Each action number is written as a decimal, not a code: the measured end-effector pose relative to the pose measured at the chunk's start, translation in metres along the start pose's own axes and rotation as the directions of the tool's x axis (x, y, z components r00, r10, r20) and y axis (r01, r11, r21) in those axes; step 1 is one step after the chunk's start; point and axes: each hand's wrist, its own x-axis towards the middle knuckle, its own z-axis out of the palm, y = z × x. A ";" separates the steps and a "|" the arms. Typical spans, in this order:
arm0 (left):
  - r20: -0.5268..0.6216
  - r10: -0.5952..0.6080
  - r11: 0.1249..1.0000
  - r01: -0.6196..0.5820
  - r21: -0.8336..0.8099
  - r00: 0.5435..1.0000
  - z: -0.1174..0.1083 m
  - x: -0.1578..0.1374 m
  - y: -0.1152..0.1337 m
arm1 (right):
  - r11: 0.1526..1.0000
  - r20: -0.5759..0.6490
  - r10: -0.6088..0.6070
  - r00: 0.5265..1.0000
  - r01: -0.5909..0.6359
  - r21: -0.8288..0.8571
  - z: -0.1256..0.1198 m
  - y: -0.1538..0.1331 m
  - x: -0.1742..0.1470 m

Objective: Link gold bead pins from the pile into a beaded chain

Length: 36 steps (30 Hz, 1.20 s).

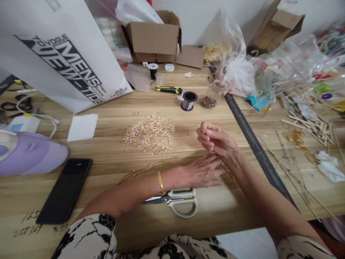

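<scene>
My right hand [217,139] is raised over the table with thumb and fingers pinched together; whatever is between them is too small to make out. Just below it, my left hand [203,171] reaches across with its fingers stretched out, close to the right wrist. A short piece of beaded chain [228,170] shows past the left fingertips, partly hidden by the hands. To the left lies a pile of small gold and clear bead links [149,133]. Another gold beaded chain [147,167] runs along the left forearm. Scissors [183,202] with pale handles lie below the left wrist.
A spool of wire [188,101], a jar of beads [211,97] and a yellow-black cutter [168,89] stand or lie behind. A black phone [64,190] is at left. A dark strip [250,140] crosses the table; sticks [309,126] and plastic bags [237,75] clutter the right.
</scene>
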 end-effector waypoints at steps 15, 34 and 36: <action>0.430 -0.438 0.122 0.526 -0.842 0.790 0.004 0.021 -0.001 | 0.996 -0.016 0.013 1.000 -0.011 0.085 0.008 0.008 0.009; 0.475 -0.420 0.023 0.532 -0.846 0.773 -0.049 -0.027 -0.019 | 0.925 -0.068 0.191 0.979 -0.203 -0.321 -0.013 -0.010 0.006; 0.461 -0.444 0.014 0.521 -0.854 0.768 -0.057 -0.035 -0.022 | 0.881 -0.066 0.210 0.975 -0.218 -0.420 -0.011 -0.017 0.006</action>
